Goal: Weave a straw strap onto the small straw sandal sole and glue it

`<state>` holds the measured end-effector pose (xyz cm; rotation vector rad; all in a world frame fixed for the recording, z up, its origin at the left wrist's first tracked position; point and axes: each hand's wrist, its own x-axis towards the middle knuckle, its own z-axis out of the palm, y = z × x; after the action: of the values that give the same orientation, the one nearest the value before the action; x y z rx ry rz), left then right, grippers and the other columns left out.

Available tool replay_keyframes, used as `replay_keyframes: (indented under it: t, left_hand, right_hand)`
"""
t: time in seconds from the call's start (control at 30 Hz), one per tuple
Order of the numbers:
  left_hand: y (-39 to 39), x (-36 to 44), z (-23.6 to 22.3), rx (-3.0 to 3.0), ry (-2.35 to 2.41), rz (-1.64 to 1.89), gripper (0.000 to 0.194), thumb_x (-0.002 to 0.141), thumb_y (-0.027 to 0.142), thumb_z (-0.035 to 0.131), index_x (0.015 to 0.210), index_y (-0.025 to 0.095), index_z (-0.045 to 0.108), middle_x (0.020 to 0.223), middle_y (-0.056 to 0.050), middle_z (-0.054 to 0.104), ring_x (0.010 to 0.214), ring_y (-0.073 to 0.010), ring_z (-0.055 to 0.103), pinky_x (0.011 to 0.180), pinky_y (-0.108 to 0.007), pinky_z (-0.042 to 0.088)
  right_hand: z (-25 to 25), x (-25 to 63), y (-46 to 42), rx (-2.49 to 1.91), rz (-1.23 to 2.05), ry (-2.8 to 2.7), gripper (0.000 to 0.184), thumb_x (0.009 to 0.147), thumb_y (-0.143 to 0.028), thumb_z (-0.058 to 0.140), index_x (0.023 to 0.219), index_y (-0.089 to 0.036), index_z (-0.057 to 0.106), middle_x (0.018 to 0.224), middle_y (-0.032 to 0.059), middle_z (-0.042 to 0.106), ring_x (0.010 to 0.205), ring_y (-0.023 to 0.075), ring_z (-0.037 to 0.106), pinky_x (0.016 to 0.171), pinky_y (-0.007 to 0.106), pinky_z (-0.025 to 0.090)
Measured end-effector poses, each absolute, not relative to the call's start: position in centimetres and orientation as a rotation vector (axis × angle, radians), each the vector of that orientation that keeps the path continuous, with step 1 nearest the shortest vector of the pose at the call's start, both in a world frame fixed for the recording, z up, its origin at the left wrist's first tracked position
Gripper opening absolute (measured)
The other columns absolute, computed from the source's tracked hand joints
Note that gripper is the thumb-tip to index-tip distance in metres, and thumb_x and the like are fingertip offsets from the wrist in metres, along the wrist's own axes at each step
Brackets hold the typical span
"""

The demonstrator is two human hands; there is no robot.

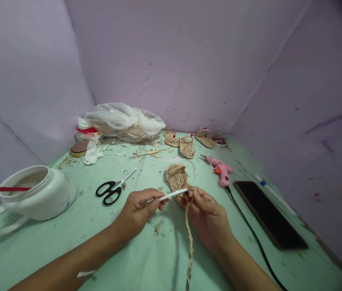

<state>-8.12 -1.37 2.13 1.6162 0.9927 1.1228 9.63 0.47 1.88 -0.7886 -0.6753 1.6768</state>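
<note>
My left hand [143, 208] pinches a thin white stick [173, 194] between thumb and fingers. The stick's far tip meets a braided straw cord [189, 238] at the fingertips of my right hand [209, 214]. That hand is closed on the cord near the heel of a coiled straw sole [176, 178]; whether it also grips the sole is partly hidden by the fingers. From there the cord hangs down toward the front edge of the view. Black-handled scissors [113, 190] lie with blades parted to the left of my left hand.
A pink glue gun [220, 169] and a phone [269, 214] lie at right, a black cable between them. At left stands a white pot [49, 194] with a red stick. Behind are small straw sandals [186, 146], a plastic bag [122, 121], a round tin [79, 149] and straw scraps.
</note>
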Motion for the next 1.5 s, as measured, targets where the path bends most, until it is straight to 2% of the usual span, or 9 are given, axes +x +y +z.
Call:
replay_keyframes:
  t: [0.1,0.2,0.33,0.47,0.6,0.73,0.87,1.27,1.5]
  left_hand:
    - [-1.5,-8.1,2.1,1.642,1.047,1.127,0.026,0.083,0.030,0.048,0.075,0.011,0.064,0.064,-0.003,0.056,0.063,-0.0133,0.050,0.061,-0.024,0.037]
    - [-1.7,-8.0,2.2,1.731,1.110,1.132,0.025,0.081,0.028,0.049,0.073,0.012,0.066,0.060,-0.003,0.056,0.059,-0.0129,0.048,0.059,-0.025,0.037]
    - [-2.0,-7.7,2.6,1.890,1.149,1.115,0.019,0.077,0.022,0.053,0.072,0.013,0.069,0.057,-0.003,0.060,0.059,-0.0140,0.050,0.066,-0.028,0.039]
    - [-1.8,-7.8,3.0,1.802,1.169,1.060,0.019,0.074,0.022,0.053,0.066,0.014,0.068,0.058,-0.003,0.061,0.063,-0.0151,0.051,0.069,-0.030,0.039]
    - [-1.3,-8.5,3.0,1.586,1.121,1.064,0.018,0.071,0.023,0.053,0.062,0.014,0.066,0.055,-0.001,0.059,0.063,-0.0152,0.053,0.076,-0.031,0.040]
    - [-1.3,-8.7,2.8,1.450,1.129,1.048,0.017,0.069,0.026,0.056,0.062,0.013,0.065,0.055,-0.002,0.057,0.060,-0.0140,0.050,0.062,-0.027,0.039]
    - [-1.5,-8.4,2.9,1.410,1.157,1.026,0.021,0.069,0.029,0.057,0.066,0.011,0.066,0.054,-0.001,0.053,0.054,-0.0112,0.044,0.052,-0.024,0.033]
    - [-1.5,-8.1,3.2,1.357,1.202,1.031,0.020,0.063,0.029,0.060,0.064,0.010,0.065,0.048,0.001,0.050,0.046,-0.0075,0.037,0.044,-0.020,0.029]
    - [-2.0,-7.5,3.6,1.395,1.152,0.919,0.019,0.065,0.025,0.057,0.064,0.009,0.068,0.049,0.000,0.053,0.047,-0.0083,0.039,0.046,-0.021,0.032]
  right_hand:
    - [1.9,9.9,0.4,-0.827,1.630,-0.805,0.014,0.064,-0.030,0.069,0.066,-0.017,0.066,0.071,0.0013,0.051,0.066,0.0139,0.048,0.070,0.030,0.043]
    - [2.2,10.1,-0.1,-0.832,1.382,-1.321,0.015,0.075,-0.029,0.060,0.067,-0.019,0.066,0.083,0.0049,0.056,0.075,0.0174,0.052,0.071,0.031,0.041]
    - [2.6,9.9,-0.9,-0.753,1.132,-1.761,0.012,0.078,-0.025,0.057,0.071,-0.021,0.067,0.084,0.0061,0.058,0.080,0.0201,0.053,0.075,0.034,0.041]
    - [2.2,9.6,-0.6,-0.751,1.389,-1.432,0.015,0.075,-0.030,0.060,0.066,-0.020,0.067,0.080,0.0045,0.053,0.077,0.0180,0.051,0.071,0.031,0.042]
    - [1.9,9.7,0.1,-0.719,1.690,-0.913,0.015,0.063,-0.030,0.070,0.059,-0.017,0.065,0.077,0.0027,0.050,0.068,0.0139,0.048,0.067,0.028,0.045]
    - [2.0,9.7,0.3,-0.737,1.792,-0.733,0.014,0.057,-0.027,0.074,0.063,-0.016,0.068,0.070,0.0022,0.051,0.064,0.0129,0.047,0.067,0.027,0.047]
    - [2.1,9.6,0.2,-0.744,1.798,-0.702,0.013,0.056,-0.025,0.074,0.062,-0.017,0.067,0.071,0.0028,0.053,0.064,0.0137,0.048,0.064,0.028,0.048]
    - [2.3,9.3,-0.1,-0.780,1.765,-0.783,0.015,0.059,-0.028,0.074,0.065,-0.017,0.067,0.066,0.0015,0.052,0.061,0.0137,0.049,0.064,0.029,0.048]
    - [1.9,9.2,-1.1,-0.746,1.633,-1.175,0.017,0.073,-0.032,0.064,0.066,-0.017,0.066,0.084,0.0038,0.049,0.075,0.0150,0.049,0.068,0.027,0.046]
